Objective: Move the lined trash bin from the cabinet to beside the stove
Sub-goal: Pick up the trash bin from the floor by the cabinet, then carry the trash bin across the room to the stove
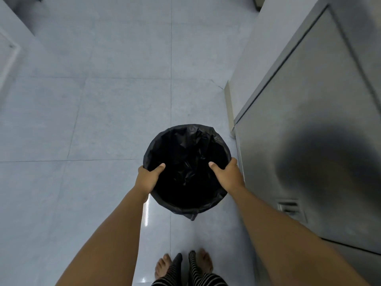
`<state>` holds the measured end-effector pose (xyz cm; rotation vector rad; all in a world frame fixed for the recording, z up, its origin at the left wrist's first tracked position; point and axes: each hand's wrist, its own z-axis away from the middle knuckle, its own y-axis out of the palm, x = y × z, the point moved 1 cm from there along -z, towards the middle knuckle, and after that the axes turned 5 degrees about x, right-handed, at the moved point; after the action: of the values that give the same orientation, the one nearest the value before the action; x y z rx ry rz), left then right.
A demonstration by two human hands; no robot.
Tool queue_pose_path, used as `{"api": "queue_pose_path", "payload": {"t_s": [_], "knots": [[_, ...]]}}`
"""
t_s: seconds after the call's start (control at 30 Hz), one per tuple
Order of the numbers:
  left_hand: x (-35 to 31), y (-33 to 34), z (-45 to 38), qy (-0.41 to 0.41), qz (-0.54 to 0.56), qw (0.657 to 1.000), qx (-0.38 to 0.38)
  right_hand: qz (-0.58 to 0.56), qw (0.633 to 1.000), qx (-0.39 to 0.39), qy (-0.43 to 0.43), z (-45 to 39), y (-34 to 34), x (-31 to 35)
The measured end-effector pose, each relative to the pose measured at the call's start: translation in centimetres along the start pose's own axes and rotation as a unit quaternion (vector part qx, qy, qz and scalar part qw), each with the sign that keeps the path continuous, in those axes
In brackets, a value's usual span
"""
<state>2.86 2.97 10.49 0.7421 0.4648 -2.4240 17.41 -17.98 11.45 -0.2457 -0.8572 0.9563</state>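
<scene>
A round trash bin (pixel 186 141) lined with a black plastic bag is held above the tiled floor in front of me, its open mouth facing up. My left hand (pixel 148 176) grips the rim on the left side, thumb inside the bag. On the right side of the rim my right hand (pixel 227 175) holds the same way, thumb inside. A loose tail of the bag hangs off the near edge. The bin's inside looks dark and I see nothing in it. No stove is in view.
A tall grey metal cabinet (pixel 309 120) stands close on the right, almost touching my right hand. Pale grey floor tiles (pixel 92 120) spread ahead and to the left. My bare feet (pixel 183 265) show at the bottom. A white panel edge (pixel 8 58) is at far left.
</scene>
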Motion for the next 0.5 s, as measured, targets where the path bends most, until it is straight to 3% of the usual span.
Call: {"api": "queue_pose_path", "payload": {"t_s": [0.5], "knots": [[-15.5, -6.3, 21.9, 0.064, 0.000, 0.998, 0.002, -0.033, 0.998, -0.030, -0.040, 19.3, -13.0, 14.3]]}}
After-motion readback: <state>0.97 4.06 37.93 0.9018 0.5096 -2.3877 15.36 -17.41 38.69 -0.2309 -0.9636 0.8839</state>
